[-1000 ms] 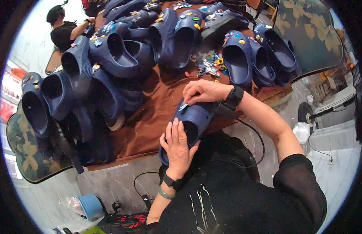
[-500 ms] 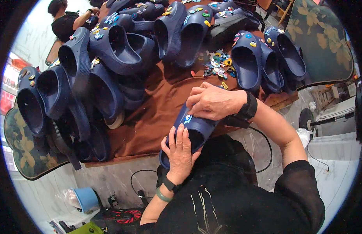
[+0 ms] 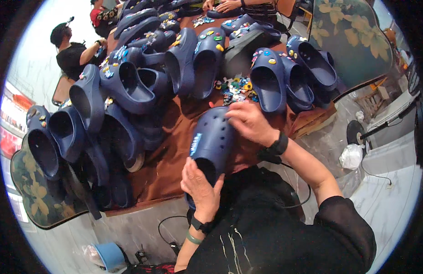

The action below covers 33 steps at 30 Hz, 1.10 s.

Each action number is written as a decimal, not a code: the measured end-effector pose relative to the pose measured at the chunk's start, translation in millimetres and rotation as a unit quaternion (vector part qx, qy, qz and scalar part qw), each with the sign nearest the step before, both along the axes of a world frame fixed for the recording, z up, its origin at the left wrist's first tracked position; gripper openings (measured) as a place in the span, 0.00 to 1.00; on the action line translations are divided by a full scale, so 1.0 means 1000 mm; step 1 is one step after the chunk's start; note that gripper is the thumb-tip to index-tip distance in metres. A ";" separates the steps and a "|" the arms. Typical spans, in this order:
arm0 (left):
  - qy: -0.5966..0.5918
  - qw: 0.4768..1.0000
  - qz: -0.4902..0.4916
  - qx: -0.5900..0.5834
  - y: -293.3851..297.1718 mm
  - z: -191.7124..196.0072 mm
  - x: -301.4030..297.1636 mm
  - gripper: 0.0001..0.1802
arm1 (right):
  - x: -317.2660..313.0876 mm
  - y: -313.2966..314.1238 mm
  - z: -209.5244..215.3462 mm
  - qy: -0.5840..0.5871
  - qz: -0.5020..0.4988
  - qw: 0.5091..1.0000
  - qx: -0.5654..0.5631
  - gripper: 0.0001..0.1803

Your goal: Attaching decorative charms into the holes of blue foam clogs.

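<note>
Navy foam clog (image 3: 216, 125), toe pointing away from the wearer, gripped by the left hand (image 3: 202, 189): fingers clamped on one side of its foot opening, thumb on the other. Right hand (image 3: 252, 122) at the toe's right edge, fingers bent and blurred; cannot tell whether they pinch anything or touch the foam. Light-blue lettered charm (image 3: 196, 144) on the upper, just ahead of the left fingers. Loose charm pile (image 3: 236, 89) just beyond the right fingers, on the brown-clothed bench (image 3: 169, 162). Farther out: decorated clogs (image 3: 266, 64) beyond the right fingers; stacked clogs (image 3: 98, 107) well left of the left fingers.
</note>
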<state>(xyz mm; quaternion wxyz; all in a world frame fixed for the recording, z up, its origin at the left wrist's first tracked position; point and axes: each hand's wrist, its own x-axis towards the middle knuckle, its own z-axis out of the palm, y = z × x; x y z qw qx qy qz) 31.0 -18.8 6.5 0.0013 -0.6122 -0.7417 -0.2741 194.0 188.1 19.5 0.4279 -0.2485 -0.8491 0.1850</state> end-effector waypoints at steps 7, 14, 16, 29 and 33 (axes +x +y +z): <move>0.007 0.998 -0.041 -0.047 0.001 0.026 -0.012 0.62 | 0.058 0.018 -0.051 -0.033 -0.117 0.989 -0.081 0.05; -0.063 0.994 -0.072 -0.056 -0.003 0.030 -0.025 0.67 | 0.024 0.022 -0.059 -0.169 -0.177 0.968 -0.049 0.09; -0.133 0.983 -0.117 -0.053 -0.006 0.026 -0.018 0.66 | 0.026 0.024 -0.062 -0.193 -0.167 0.966 -0.032 0.08; -0.169 0.984 -0.060 0.012 0.012 0.003 -0.026 0.39 | -0.013 -0.057 -0.015 0.077 -0.036 0.990 -0.110 0.09; -0.161 0.982 -0.095 0.023 0.018 0.001 -0.025 0.39 | -0.022 -0.067 -0.022 0.110 -0.037 0.983 -0.145 0.09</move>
